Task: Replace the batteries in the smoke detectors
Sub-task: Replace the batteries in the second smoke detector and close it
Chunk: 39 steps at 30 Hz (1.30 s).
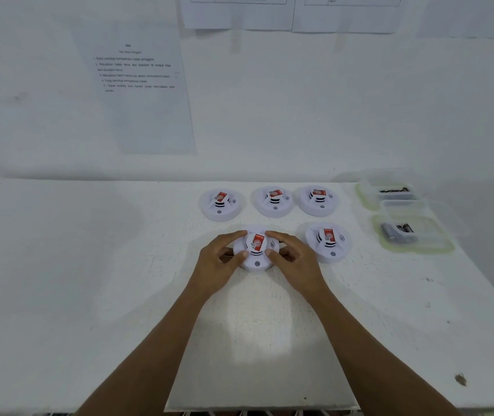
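Observation:
Several round white smoke detectors with red labels lie on a white table (89,265). I grip the front left detector (256,250) from both sides: my left hand (221,262) clasps its left rim and my right hand (292,259) its right rim. It rests face up on the table. Another detector (328,241) lies just to its right. A row of three sits behind: left (221,204), middle (273,201) and right (317,200). Two clear plastic containers at the right hold batteries, the far one (389,190) and the near one (410,234).
Printed paper sheets (137,85) hang on the white wall behind the table. The table's front edge runs along the bottom of the view and its right edge slants down past the containers.

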{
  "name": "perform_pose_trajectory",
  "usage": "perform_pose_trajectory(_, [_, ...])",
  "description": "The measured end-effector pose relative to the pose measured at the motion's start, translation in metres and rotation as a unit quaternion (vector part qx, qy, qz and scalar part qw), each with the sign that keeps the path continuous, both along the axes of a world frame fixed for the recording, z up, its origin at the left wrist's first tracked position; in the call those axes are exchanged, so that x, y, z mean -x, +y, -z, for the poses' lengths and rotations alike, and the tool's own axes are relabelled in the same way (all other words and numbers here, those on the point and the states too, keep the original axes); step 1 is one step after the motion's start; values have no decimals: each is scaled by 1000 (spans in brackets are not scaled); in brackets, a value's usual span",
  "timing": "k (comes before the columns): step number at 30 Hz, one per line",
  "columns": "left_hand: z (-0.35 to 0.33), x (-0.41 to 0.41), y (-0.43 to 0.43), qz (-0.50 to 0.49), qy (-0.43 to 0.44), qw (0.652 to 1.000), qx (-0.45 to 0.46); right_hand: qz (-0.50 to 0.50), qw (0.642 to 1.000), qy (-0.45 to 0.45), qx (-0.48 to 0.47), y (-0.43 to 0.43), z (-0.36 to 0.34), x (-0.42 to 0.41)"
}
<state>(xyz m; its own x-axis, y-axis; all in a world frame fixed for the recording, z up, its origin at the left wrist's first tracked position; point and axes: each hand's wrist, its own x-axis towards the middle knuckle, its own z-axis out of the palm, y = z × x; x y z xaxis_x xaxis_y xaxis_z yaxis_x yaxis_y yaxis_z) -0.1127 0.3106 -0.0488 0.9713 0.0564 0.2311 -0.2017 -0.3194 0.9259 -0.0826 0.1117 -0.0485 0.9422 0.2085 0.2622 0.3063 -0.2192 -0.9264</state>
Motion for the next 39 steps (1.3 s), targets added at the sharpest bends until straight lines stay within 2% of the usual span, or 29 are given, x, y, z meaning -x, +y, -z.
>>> perform_pose_trajectory(26, [3, -1, 1, 14, -26, 1000, -11, 5, 999, -32, 12, 1, 1, 0])
perform_pose_trajectory(34, [4, -2, 1, 14, -46, 998, -37, 7, 998, -50, 23, 1, 2, 1])
perform_pose_trajectory(39, [6, 0, -3, -23, -58, 995, -73, 13, 996, -75, 50, 2, 6, 3])
